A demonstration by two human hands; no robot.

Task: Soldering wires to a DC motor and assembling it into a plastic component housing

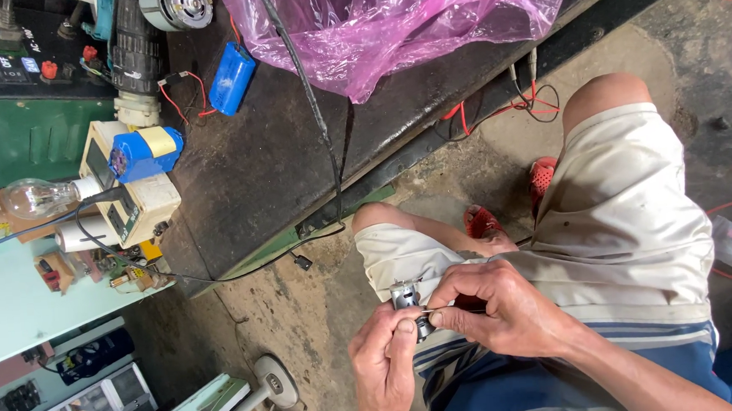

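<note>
Left hand (384, 361): nearest the camera, low in the view over the person's lap; its fingers are closed in a pinch on the lower side of a small motor.
Right hand (495, 303): just beside the left, coming in from the right; thumb and forefinger are pinched tight on something thin at the motor's right side. What they pinch is too small to tell.
Small motor (409, 301): held between the two hands above the left knee, touching the fingertips of both.
Direction from fingers: the motor lies up and left of the right fingertips, and just above the left thumb.
Long axis: seems to run from upper left to lower right, though most of the body is hidden by the fingers.
Nearer hand: both touch it; the left carries it from below.
Look of the motor: a short, dull grey metal cylinder with a darker end, partly covered.
Desk (253, 162): dark, worn top well apart from the hands, at upper left.
On the desk: a blue battery pack (232, 76) with red wires, a crumpled pink plastic bag (389, 26), and a black cable (314, 115).
Floor (305, 311): bare, stained concrete under the knees.
</note>
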